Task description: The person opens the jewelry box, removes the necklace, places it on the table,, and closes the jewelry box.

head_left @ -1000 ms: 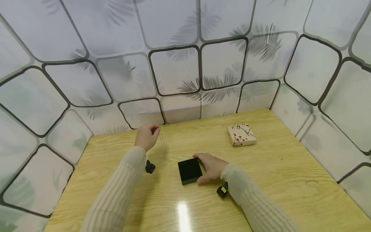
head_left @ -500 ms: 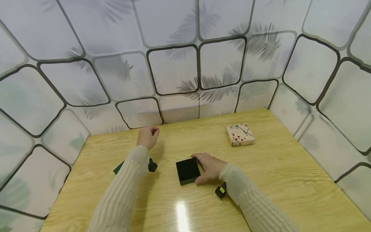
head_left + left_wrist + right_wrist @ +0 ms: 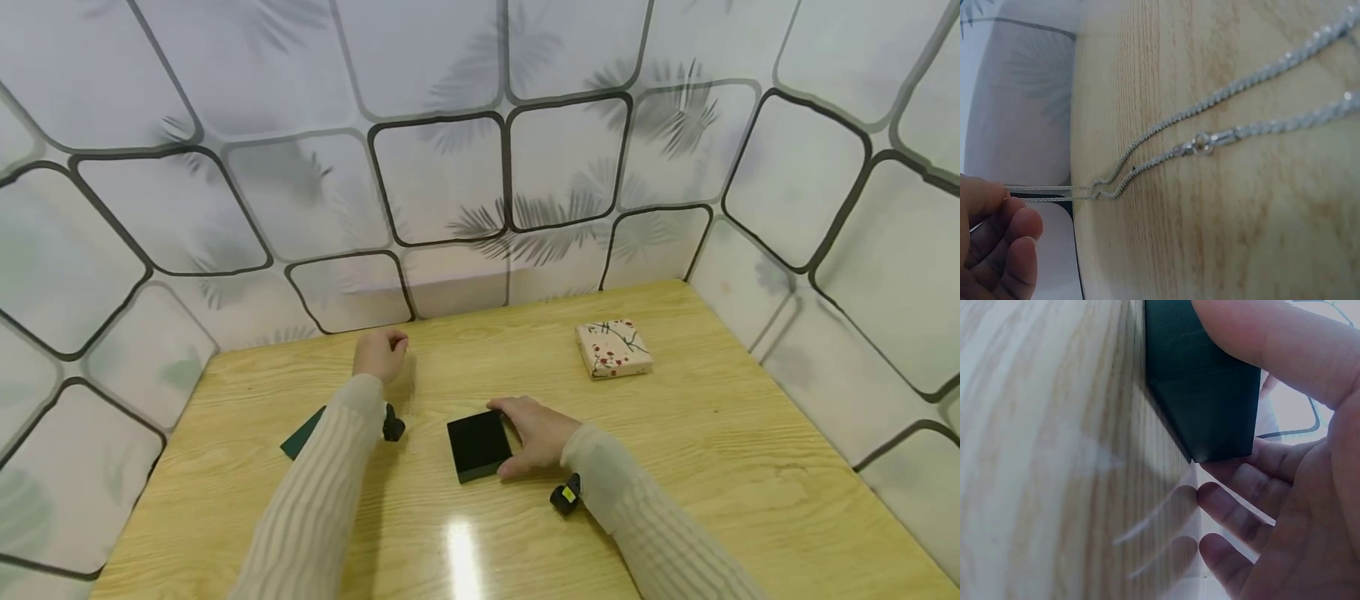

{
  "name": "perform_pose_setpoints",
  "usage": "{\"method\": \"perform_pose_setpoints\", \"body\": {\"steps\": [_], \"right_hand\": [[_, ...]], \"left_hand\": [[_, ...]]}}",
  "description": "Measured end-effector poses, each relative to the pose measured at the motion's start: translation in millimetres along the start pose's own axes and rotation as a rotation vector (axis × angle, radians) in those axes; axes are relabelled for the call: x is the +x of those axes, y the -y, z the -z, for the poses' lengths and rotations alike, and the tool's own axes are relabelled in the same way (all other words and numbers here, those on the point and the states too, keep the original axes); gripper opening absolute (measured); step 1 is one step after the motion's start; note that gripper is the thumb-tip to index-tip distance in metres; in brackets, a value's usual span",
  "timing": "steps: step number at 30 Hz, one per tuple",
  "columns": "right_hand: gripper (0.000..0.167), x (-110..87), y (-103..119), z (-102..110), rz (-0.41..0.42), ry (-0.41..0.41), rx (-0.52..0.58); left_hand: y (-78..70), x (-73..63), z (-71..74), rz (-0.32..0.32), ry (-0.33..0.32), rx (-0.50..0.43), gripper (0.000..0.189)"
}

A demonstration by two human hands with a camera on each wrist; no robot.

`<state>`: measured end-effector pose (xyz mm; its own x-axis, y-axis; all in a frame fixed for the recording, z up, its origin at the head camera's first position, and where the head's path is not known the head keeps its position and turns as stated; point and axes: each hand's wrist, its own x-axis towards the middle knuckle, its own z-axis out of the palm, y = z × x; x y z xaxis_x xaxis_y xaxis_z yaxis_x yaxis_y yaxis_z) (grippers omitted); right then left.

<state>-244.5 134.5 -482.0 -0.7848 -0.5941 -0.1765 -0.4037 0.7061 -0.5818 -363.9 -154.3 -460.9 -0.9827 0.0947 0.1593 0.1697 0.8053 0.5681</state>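
Observation:
In the head view my left hand [image 3: 381, 354] is raised over the table's left side, and its thumb and fingers pinch a silver chain necklace [image 3: 1179, 119]. Two strands run down from the fingertips, with a ring clasp [image 3: 1202, 144] on one of them. My right hand [image 3: 542, 433] grips a small square dark green box [image 3: 1204, 412] at its right side, thumb at the near corner and fingers at the far one. The box stands on the table, its black top face up. A flat dark green piece [image 3: 302, 434] lies partly hidden behind the left sleeve.
A pale box with red blossoms and dark branches [image 3: 613, 348] sits at the back right of the wooden table [image 3: 720, 492]. Patterned cloth walls [image 3: 450, 183] rise behind the table and along both sides. A bright light reflection [image 3: 463, 558] shows near the front.
My left forearm has shifted right against the table, uncovering the flat dark green piece. The left hand still pinches the necklace, and the right hand keeps its grip on the box.

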Motion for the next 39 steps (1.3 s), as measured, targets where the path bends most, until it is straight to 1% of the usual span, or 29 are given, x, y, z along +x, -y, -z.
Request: {"method": "perform_pose_setpoints", "body": {"steps": [3, 10, 16, 20, 23, 29, 33, 39], "right_hand": [[0.103, 1.0, 0, 0, 0.002, -0.004, -0.006], [0.102, 1.2, 3, 0, -0.007, 0.004, 0.0], [0.101, 0.4, 5, 0, 0.006, -0.006, 0.002], [0.102, 0.2, 5, -1, -0.001, -0.006, -0.005], [0.102, 0.0, 4, -2, -0.01, -0.007, -0.003], [0.102, -0.9, 5, -2, -0.019, -0.005, -0.002], [0.102, -1.1, 5, -2, -0.017, -0.005, 0.007], [0.102, -0.4, 4, -1, -0.007, -0.007, 0.006]], "left_hand": [[2.7, 3.2, -1.1, 0.004, 0.01, 0.008, 0.025], [10.6, 6.5, -5.7, 0.074, 0.055, -0.003, 0.025], [16.2, 10.0, -11.0, 0.067, 0.047, 0.044, 0.024], [19.3, 13.7, -15.1, 0.081, 0.055, 0.064, 0.024], [18.9, 15.9, -17.1, 0.078, 0.057, 0.075, 0.025], [15.6, 17.5, -16.7, 0.095, 0.07, 0.081, 0.027], [14.1, 20.2, -17.4, 0.099, 0.064, 0.084, 0.028], [16.1, 25.7, -21.0, 0.082, 0.053, 0.09, 0.027]]}}
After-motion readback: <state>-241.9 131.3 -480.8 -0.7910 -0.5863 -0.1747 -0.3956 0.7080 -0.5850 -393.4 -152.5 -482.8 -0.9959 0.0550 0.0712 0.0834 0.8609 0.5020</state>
